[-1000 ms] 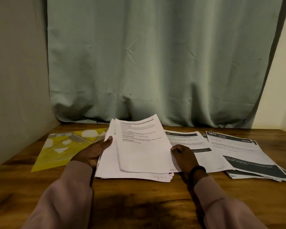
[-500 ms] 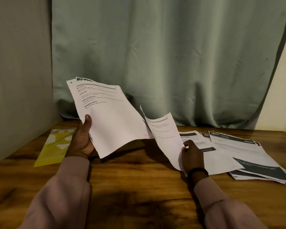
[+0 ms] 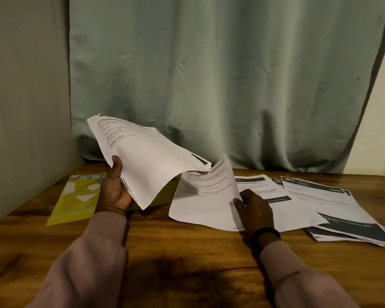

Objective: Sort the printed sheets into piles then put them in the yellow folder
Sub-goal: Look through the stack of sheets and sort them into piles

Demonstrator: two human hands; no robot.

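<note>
The single white printed sheet (image 3: 207, 201) has come down onto the wooden counter (image 3: 187, 263), the right hand (image 3: 255, 208) pinching its near edge with curled fingers. The left hand (image 3: 116, 188) grips the raised unsorted stack (image 3: 142, 156). Farther right lie two started piles (image 3: 316, 196). The yellow plastic folder (image 3: 78, 198), left, remains unfilled; sorting looks roughly midway.

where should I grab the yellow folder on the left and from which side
Take the yellow folder by its near edge, coming in from the front. It lies flat on the table, that edge is bare, and the raised stack in the left hand overhangs its right side.
</note>
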